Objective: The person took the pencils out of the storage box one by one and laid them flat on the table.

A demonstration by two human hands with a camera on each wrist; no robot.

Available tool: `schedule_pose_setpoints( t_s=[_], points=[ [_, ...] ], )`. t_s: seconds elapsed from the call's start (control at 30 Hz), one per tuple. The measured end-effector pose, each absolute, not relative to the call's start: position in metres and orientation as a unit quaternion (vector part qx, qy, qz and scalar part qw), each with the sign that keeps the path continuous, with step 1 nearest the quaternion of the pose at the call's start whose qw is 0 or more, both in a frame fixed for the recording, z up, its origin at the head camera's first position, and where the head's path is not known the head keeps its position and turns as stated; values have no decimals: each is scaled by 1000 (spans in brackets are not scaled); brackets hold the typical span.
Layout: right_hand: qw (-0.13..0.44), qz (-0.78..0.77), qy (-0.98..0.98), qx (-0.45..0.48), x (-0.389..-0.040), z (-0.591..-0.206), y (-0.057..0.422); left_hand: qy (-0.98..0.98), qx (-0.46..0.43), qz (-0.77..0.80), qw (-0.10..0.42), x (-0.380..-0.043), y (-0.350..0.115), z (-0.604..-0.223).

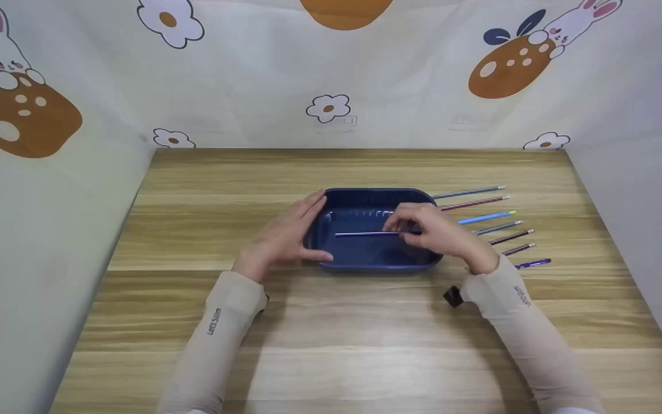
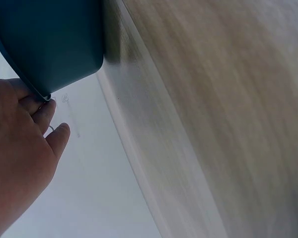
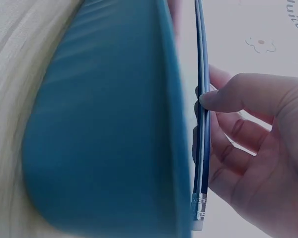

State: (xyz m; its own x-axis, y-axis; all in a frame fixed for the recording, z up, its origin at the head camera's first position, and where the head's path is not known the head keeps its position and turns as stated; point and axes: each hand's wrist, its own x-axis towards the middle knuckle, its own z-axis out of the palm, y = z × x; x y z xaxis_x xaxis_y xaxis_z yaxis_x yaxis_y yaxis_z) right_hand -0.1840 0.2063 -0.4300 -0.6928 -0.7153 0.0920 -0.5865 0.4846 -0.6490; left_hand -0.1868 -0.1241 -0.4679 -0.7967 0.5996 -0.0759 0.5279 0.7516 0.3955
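Observation:
A deep blue rectangular plastic basin (image 1: pixel 365 257) with rounded corners sits on the table. My left hand (image 1: pixel 282 233) holds its left end, the thumb over the near rim and the fingers along the far corner; the left wrist view shows the fingertips at the rim. Over the basin, my right hand (image 1: pixel 437 230) pinches a dark blue pencil (image 1: pixel 360 234) between thumb and fingers. That pencil lies level, pointing left. The right wrist view shows its metal band and pale eraser (image 3: pixel 198 208) at the end behind the hand.
Several pencils lie side by side right of the basin, among them a red one (image 1: pixel 477 203), a bright blue one (image 1: pixel 489 217) and a purple one (image 1: pixel 535 263). My right forearm and the basin cover their left parts. Patterned cloth walls (image 1: pixel 250 75) enclose the wooden table (image 1: pixel 337 328).

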Motion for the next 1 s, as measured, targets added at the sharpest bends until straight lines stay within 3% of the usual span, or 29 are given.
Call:
schedule_pose_setpoints(
  t_s=[0.27, 0.63, 1.0],
  points=[
    [89, -363, 858, -353, -169, -422, 236, 930, 301, 189, 100, -185, -124, -467],
    [33, -388, 857, -339, -144, -427, 302, 929, 305, 185, 98, -187, -124, -467],
    [41, -390, 865, -313, -119, -447, 359, 929, 307, 180, 99, -188, -124, -468]
  ],
)
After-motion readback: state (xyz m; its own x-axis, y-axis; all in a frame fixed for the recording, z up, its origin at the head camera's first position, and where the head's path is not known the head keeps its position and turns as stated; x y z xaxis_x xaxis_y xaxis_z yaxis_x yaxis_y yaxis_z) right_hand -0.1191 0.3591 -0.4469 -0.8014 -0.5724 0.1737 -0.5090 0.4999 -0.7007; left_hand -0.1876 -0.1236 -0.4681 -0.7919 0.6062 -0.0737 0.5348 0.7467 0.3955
